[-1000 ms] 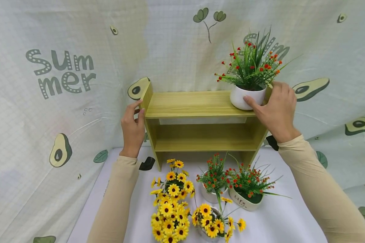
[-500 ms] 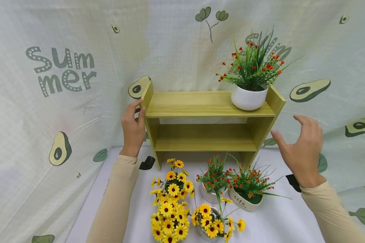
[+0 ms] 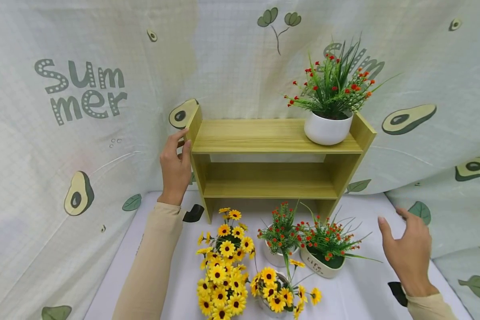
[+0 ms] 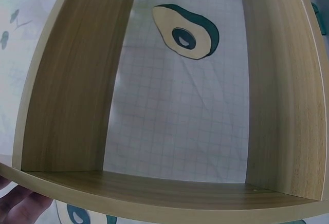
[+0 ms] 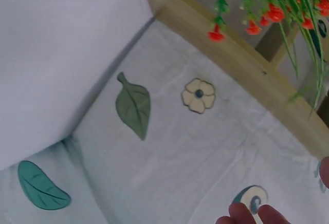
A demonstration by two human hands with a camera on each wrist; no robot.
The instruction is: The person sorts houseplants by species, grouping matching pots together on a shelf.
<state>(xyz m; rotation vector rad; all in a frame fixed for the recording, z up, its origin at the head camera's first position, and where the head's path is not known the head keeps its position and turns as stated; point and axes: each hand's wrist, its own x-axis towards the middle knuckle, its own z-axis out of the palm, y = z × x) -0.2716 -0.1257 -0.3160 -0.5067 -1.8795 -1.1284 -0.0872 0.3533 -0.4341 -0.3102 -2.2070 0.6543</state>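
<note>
A two-tier wooden shelf (image 3: 260,178) stands against the backdrop. My left hand (image 3: 176,166) touches the outside of its left side panel with relaxed fingers; in the left wrist view, fingertips (image 4: 23,206) show beside the panel's outer edge. On the right end of the top board sits a white round pot (image 3: 328,129) of grass and red flowers, upright and untouched. My right hand (image 3: 410,249) hangs over the table at the right, thumb and fingers apart, holding nothing. Nearest to it is an oval pot of red flowers (image 3: 324,262) lettered "Life".
In front of the shelf stand another red-flowered pot (image 3: 278,253), a pot of yellow flowers (image 3: 276,298) and a dense cluster of yellow flowers (image 3: 224,271). All are on a white tabletop (image 3: 376,289). A printed cloth backdrop (image 3: 232,58) hangs behind.
My right hand has let go of the white pot on the top board and moved down to the right, away from the shelf. The left hand has stayed at the side panel.
</note>
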